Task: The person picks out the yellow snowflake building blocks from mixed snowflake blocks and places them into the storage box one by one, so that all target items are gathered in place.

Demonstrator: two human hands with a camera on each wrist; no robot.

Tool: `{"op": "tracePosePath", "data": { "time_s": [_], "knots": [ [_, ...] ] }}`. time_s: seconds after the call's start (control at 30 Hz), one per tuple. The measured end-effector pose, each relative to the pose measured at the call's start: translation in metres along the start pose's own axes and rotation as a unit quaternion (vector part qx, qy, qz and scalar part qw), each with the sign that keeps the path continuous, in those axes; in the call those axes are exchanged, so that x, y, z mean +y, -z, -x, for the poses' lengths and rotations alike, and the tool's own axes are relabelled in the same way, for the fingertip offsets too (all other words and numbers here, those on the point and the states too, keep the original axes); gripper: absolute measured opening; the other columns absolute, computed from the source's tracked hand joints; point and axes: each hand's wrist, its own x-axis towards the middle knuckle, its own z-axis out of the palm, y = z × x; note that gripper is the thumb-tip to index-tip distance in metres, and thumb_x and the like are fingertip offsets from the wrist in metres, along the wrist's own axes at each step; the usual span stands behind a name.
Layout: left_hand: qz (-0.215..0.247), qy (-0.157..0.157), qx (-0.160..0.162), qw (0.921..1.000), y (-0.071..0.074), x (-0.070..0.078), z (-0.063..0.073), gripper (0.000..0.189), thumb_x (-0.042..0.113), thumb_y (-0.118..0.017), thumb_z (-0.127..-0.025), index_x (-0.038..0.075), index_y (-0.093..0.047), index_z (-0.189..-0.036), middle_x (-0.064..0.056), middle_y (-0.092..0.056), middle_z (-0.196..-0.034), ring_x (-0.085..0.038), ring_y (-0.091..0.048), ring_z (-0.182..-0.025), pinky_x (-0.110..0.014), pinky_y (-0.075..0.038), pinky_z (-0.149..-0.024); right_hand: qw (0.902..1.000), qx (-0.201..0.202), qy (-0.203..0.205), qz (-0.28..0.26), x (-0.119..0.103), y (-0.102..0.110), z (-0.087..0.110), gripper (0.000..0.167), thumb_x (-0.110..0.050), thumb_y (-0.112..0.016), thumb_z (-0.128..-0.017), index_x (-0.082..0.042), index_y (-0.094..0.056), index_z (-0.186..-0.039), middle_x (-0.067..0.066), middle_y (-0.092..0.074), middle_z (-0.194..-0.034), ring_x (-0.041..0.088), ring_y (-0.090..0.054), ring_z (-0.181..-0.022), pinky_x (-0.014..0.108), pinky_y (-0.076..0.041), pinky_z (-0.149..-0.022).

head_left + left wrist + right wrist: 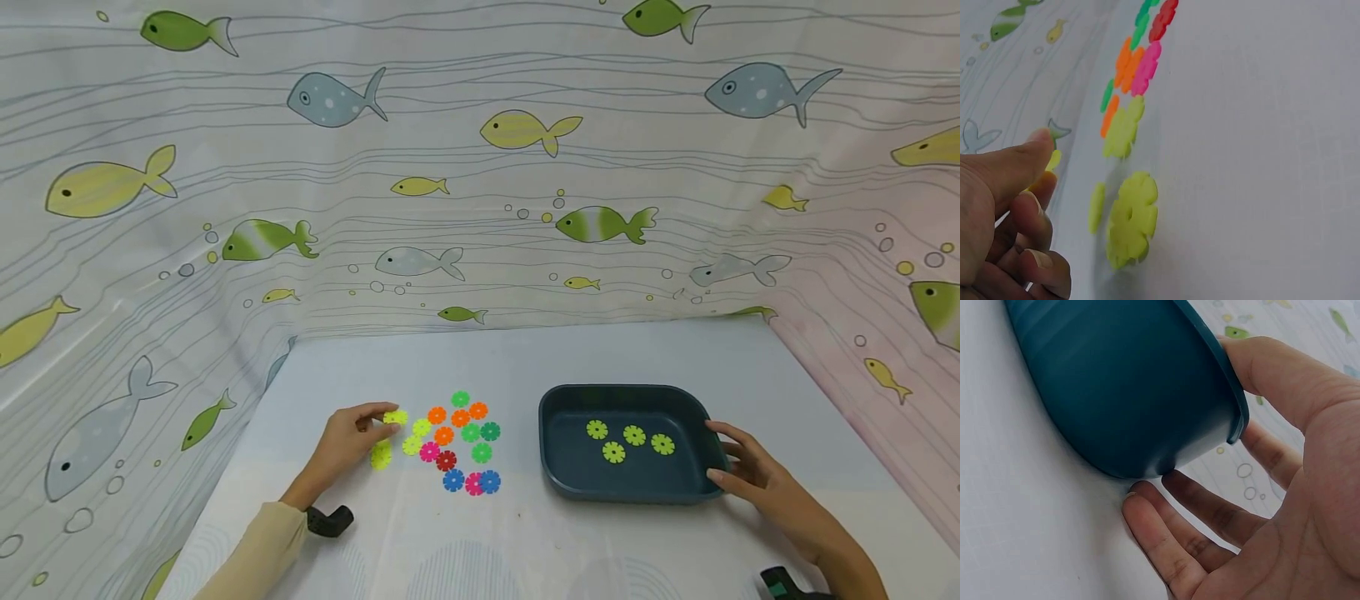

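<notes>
In the head view my left hand [347, 442] is at the left of a loose group of flower-shaped plastic discs, and its thumb and forefinger pinch a yellow flower disc [396, 417]. Mostly hidden by the thumb, only a sliver of that disc [1054, 160] shows in the left wrist view. Below the hand lies another yellow disc [381, 456], with a yellow pair [416, 437] to the right. My right hand [757, 471] holds the right end of a dark blue tray [630, 490], thumb at its rim and fingers against its outer wall. Several yellow discs [634, 435] lie inside.
Orange discs [444, 436], green discs [482, 452], pink discs [430, 452], a dark red disc [446, 461] and blue discs [453, 480] lie between the left hand and the tray. A fish-print curtain [465, 200] rises behind the white table [517, 358].
</notes>
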Motion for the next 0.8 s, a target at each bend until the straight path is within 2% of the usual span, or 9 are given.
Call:
{"op": "tracePosePath", "data": {
  "time_s": [0.13, 0.3, 0.43, 0.53, 0.67, 0.8],
  "knots": [
    [0.009, -0.002, -0.008, 0.9999, -0.003, 0.005, 0.001, 0.041, 0.035, -0.085, -0.087, 0.017, -0.075, -0.122, -0.003, -0.069, -0.102, -0.021, -0.053, -0.075, -0.025, -0.042, -0.057, 1.0000, -0.001, -0.002, 0.004, 0.000, 0.000, 0.000, 0.075, -0.027, -0.061, -0.106, -0.029, -0.014, -0.165, 0.030, -0.021, -0.158, 0.051, -0.038, -0.134, 0.056, -0.048, -0.093],
    [0.031, -0.010, -0.023, 0.9992, -0.007, 0.014, 0.001, 0.040, 0.034, -0.086, -0.085, 0.018, -0.075, -0.119, -0.005, -0.064, -0.087, -0.021, -0.051, -0.069, -0.025, -0.040, -0.055, 1.0000, 0.000, -0.006, 0.006, -0.002, 0.000, 0.001, 0.076, -0.029, -0.062, -0.105, -0.031, -0.015, -0.165, 0.029, -0.021, -0.158, 0.050, -0.038, -0.134, 0.057, -0.048, -0.093],
    [0.036, -0.016, -0.029, 0.9988, -0.010, 0.021, 0.002, 0.040, 0.037, -0.086, -0.085, 0.019, -0.074, -0.118, -0.004, -0.061, -0.077, -0.021, -0.052, -0.070, -0.025, -0.046, -0.058, 1.0000, 0.000, -0.007, 0.004, -0.003, 0.000, 0.001, 0.076, -0.029, -0.063, -0.105, -0.032, -0.016, -0.164, 0.030, -0.021, -0.158, 0.052, -0.037, -0.135, 0.058, -0.048, -0.094],
    [0.056, -0.009, -0.038, 0.9977, -0.012, 0.024, 0.003, 0.040, 0.039, -0.086, -0.084, 0.021, -0.074, -0.118, -0.006, -0.061, -0.071, -0.021, -0.054, -0.063, -0.028, -0.050, -0.056, 1.0000, 0.001, -0.004, 0.005, -0.002, 0.001, 0.001, 0.076, -0.029, -0.062, -0.105, -0.031, -0.015, -0.165, 0.030, -0.020, -0.159, 0.053, -0.037, -0.135, 0.058, -0.048, -0.093],
    [0.083, -0.002, -0.059, 0.9948, -0.015, 0.027, 0.002, 0.043, 0.040, -0.086, -0.084, 0.021, -0.074, -0.120, -0.008, -0.059, -0.063, -0.021, -0.052, -0.050, -0.029, -0.049, -0.050, 1.0000, 0.000, -0.003, 0.004, -0.003, 0.001, 0.001, 0.076, -0.028, -0.062, -0.105, -0.031, -0.015, -0.165, 0.030, -0.020, -0.159, 0.053, -0.036, -0.136, 0.058, -0.047, -0.094],
    [0.090, -0.009, -0.067, 0.9936, -0.016, 0.030, 0.002, 0.046, 0.040, -0.086, -0.085, 0.018, -0.074, -0.123, -0.009, -0.058, -0.062, -0.023, -0.053, -0.049, -0.028, -0.045, -0.047, 1.0000, 0.000, -0.006, 0.007, -0.004, 0.000, 0.002, 0.076, -0.029, -0.062, -0.105, -0.032, -0.015, -0.165, 0.030, -0.020, -0.159, 0.053, -0.036, -0.135, 0.059, -0.048, -0.093]
  ]
}}
